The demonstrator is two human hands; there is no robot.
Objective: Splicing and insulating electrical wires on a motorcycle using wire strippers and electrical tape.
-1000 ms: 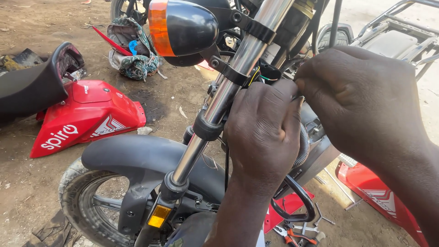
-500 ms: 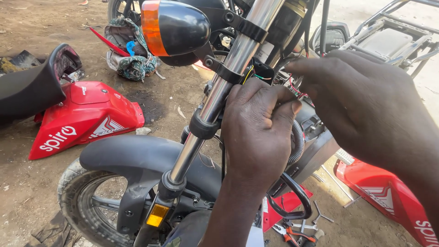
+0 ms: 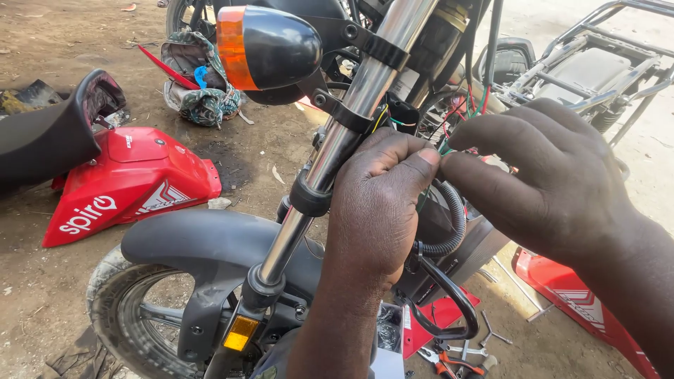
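Note:
A stripped motorcycle fills the view, with its chrome fork tube (image 3: 351, 119) running down to the grey front mudguard (image 3: 203, 242). My left hand (image 3: 375, 210) and my right hand (image 3: 547, 179) meet just right of the fork, fingertips pinched together on a small bundle of red and green wires (image 3: 460, 116) behind the steering head. What exactly sits between the fingers is hidden. A ribbed black cable conduit (image 3: 449, 224) loops below my hands. The orange-lensed black turn signal (image 3: 263, 49) hangs above left.
On the dirt at left lie a red body panel (image 3: 133, 182) and a black seat (image 3: 49, 137). A patterned cloth bundle (image 3: 200, 98) sits behind. Another red panel (image 3: 576, 295) and pliers (image 3: 456, 361) lie at lower right. The bare rear frame (image 3: 597, 63) is at upper right.
Both hands have shifted slightly and drawn their fingertips together at the wires; the right hand has come lower and closer to the left. The view has tilted a little.

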